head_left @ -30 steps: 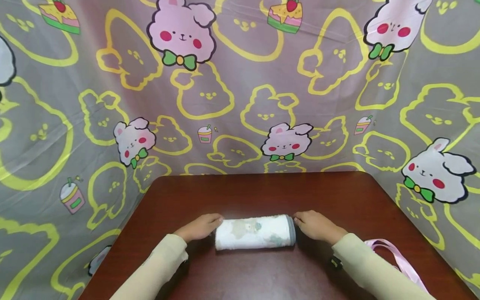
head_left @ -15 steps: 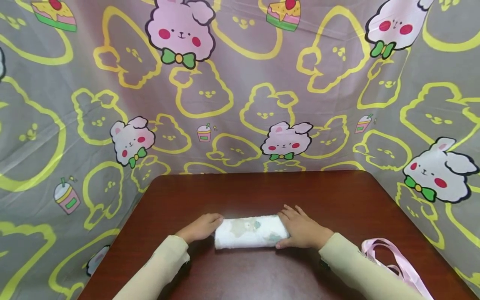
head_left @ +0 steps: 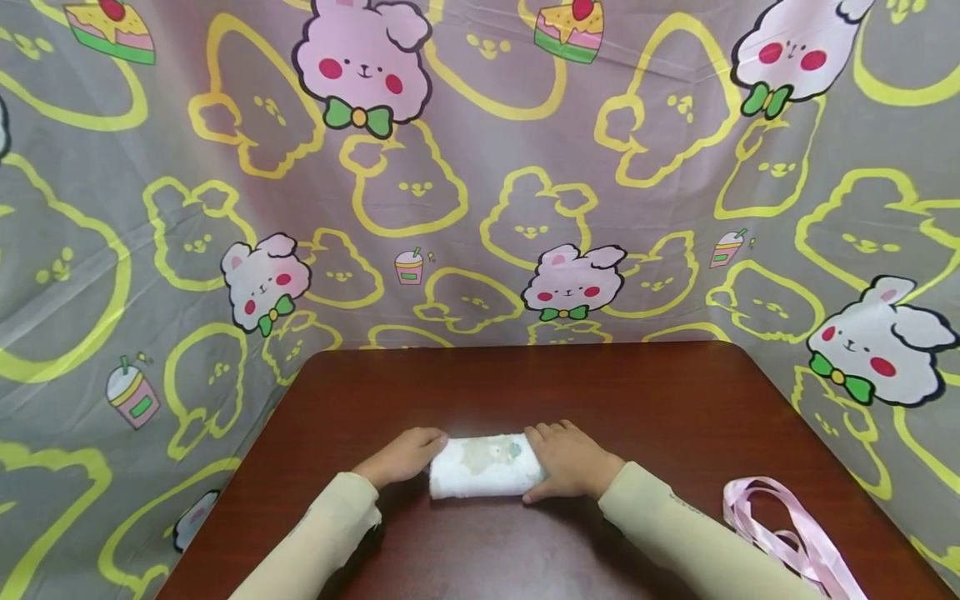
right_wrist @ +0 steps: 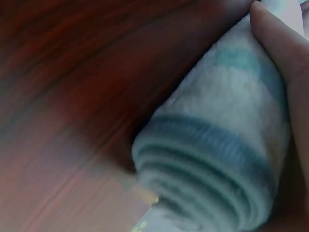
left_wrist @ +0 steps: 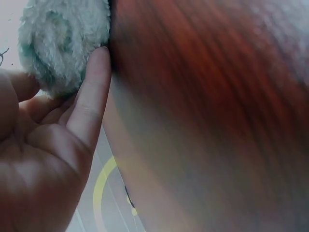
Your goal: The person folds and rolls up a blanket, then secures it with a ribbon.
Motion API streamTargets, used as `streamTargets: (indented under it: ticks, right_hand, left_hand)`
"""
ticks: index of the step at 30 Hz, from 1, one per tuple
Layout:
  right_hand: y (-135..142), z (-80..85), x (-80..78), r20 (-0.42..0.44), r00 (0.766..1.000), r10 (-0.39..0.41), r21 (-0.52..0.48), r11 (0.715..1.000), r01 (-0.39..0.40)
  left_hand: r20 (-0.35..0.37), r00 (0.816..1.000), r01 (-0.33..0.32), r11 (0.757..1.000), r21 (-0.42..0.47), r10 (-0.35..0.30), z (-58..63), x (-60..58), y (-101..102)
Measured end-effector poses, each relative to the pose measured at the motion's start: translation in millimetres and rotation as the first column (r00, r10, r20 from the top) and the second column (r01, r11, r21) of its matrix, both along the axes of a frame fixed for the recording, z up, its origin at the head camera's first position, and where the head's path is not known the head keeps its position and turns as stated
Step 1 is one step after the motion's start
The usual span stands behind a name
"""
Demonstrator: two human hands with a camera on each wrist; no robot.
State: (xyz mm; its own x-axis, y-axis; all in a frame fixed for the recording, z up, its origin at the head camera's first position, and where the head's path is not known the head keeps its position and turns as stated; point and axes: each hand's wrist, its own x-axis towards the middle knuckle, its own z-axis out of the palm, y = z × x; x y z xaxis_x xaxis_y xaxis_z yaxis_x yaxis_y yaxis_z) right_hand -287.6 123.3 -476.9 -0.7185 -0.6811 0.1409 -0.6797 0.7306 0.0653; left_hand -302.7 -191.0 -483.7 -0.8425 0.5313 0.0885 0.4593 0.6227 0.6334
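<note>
A rolled-up towel [head_left: 480, 468], white and fluffy with a pale bear print, lies crosswise on the table. My left hand [head_left: 402, 456] holds its left end; in the left wrist view the thumb and fingers [left_wrist: 91, 99] sit around the fluffy, coiled end [left_wrist: 60, 41]. Over the right part of the roll, my right hand [head_left: 572, 460] grips it with the thumb at the near side and the fingers across the far side. Blue-grey edging and stacked layers show at the roll's other end [right_wrist: 207, 159] in the right wrist view; this end is hidden by the hand in the head view.
The roll rests on a reddish-brown wooden table [head_left: 525, 383] with rounded far corners. A looped pink ribbon [head_left: 795, 533] lies at the right, beside the right forearm. A grey curtain [head_left: 480, 150] printed with rabbits and yellow outlines hangs behind the table and at both sides.
My right hand has left the right end face, come over the roll and slid left along it, now gripping nearer the middle. My left hand and the towel have stayed in place.
</note>
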Motion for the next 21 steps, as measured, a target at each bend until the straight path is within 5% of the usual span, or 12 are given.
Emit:
streamTargets:
  ticks: [21]
  right_hand:
    - [-68,-3.7,-2.7,0.013,1.0,0.012,0.02,1.0,-0.012]
  left_hand:
    - [0.033,0.999,-0.028,0.998,0.048,0.026,-4.7,-2.5,2]
